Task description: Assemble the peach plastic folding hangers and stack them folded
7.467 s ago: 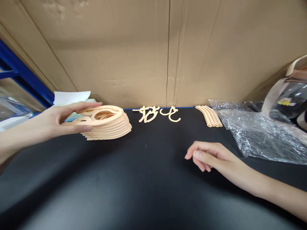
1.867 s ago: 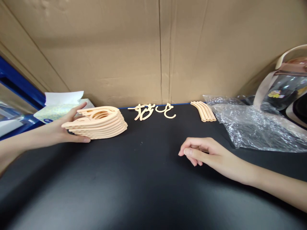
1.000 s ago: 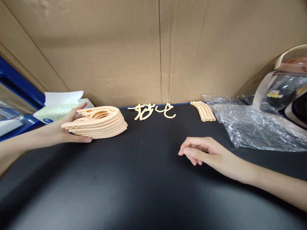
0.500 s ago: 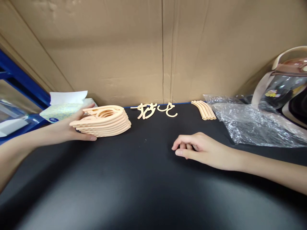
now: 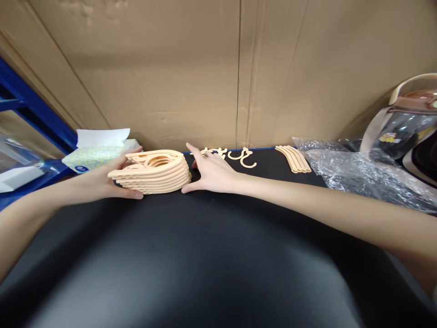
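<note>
A stack of peach plastic hanger parts (image 5: 157, 175) lies on the black tabletop, left of centre. My left hand (image 5: 111, 180) grips its left end, with the thumb low along the front and the other fingers behind. At the stack's right end is my right hand (image 5: 213, 171), thumb and fingers spread apart. Its thumb tip is right by the lower layers; whether it touches them I cannot tell. Behind that hand, a group of small peach pieces (image 5: 220, 151) is partly hidden. Just right of them lie peach hanger hooks (image 5: 248, 159).
Several curved peach bars (image 5: 294, 158) lie together at the back right, beside crumpled clear plastic film (image 5: 351, 177). A strapped drink bottle (image 5: 398, 132) stands far right. A tissue pack (image 5: 97, 152) and a blue frame (image 5: 37, 123) are at the left, a cardboard wall (image 5: 177, 73) behind.
My right hand has moved left across the table to the stack's right end, and its curled fingers have spread. My left hand keeps its grip on the stack.
</note>
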`<state>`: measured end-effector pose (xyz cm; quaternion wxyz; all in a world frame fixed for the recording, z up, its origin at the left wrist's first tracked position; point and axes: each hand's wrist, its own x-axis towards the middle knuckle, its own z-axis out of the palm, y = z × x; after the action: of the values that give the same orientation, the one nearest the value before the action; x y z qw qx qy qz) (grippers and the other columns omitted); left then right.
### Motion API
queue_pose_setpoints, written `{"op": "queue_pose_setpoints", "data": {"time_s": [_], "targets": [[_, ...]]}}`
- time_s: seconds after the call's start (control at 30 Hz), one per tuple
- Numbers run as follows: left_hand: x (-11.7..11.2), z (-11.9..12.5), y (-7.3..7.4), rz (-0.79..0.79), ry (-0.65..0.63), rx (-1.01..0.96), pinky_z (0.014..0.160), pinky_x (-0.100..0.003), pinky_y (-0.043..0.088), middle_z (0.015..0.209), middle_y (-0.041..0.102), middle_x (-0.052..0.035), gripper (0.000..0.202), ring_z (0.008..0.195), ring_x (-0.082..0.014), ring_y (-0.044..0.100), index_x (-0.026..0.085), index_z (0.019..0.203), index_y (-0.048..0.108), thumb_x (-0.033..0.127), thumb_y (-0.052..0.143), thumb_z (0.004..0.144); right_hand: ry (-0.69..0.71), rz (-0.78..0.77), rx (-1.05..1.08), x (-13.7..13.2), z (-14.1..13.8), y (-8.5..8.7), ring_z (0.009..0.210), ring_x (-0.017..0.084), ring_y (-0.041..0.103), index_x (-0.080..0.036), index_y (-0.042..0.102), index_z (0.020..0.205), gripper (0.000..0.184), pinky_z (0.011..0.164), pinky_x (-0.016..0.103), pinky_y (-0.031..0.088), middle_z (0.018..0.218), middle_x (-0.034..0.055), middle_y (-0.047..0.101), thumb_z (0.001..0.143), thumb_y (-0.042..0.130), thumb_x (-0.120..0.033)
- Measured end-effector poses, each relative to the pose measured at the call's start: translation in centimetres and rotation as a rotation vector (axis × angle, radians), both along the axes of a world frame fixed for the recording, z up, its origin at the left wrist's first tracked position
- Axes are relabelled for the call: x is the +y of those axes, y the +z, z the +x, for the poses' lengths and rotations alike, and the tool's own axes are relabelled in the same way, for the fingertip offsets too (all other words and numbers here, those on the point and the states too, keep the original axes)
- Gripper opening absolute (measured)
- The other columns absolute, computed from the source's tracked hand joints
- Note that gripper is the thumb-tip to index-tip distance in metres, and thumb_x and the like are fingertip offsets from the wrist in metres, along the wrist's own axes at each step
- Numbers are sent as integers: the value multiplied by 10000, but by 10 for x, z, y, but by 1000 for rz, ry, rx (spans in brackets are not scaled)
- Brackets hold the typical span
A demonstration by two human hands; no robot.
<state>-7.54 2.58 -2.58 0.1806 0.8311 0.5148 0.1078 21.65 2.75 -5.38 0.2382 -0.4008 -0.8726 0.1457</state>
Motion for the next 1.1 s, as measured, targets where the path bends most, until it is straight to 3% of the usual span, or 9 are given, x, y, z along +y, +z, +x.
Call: {"op": "queue_pose_setpoints", "data": {"time_s": [0.3,0.57,0.77,0.93,1.1], "targets": [[1,0,-1,-36,4,-23,1108,-414,344,1544,333,-151,1087,1322,-268,430,171,1533,61,529,688,720,58,33,80,9,-14,-4,1128,358,586,-61,247,1514,1079,938,428,404,1149,192,680,695,822,-462],[0,1,0,-48,19,-44,1100,-427,357,1520,370,-188,1023,1303,-286,456,137,1495,157,523,691,713,77,34,118,13,-13,-6,960,283,653,-128,310,1463,992,838,369,426,1000,91,716,680,843,-424],[1,0,-2,-49,30,-53,1093,-406,372,1522,369,-163,1073,1311,-277,454,177,1528,90,521,697,714,75,69,119,11,-14,-7,929,284,658,-99,330,1453,978,832,366,421,993,112,712,684,838,-427],[2,-4,-4,-29,59,-56,1081,-423,387,1468,429,-169,1145,1285,-296,490,182,1546,7,523,701,702,55,70,107,11,-14,-7,935,278,654,-150,328,1453,977,819,365,429,997,86,714,676,841,-446],[1,-1,-3,-34,53,-60,1072,-392,402,1504,405,-171,1110,1291,-284,493,179,1543,61,528,699,704,62,77,100,11,-14,-9,962,298,656,-106,322,1461,989,837,378,439,1039,122,715,687,831,-452]]}}
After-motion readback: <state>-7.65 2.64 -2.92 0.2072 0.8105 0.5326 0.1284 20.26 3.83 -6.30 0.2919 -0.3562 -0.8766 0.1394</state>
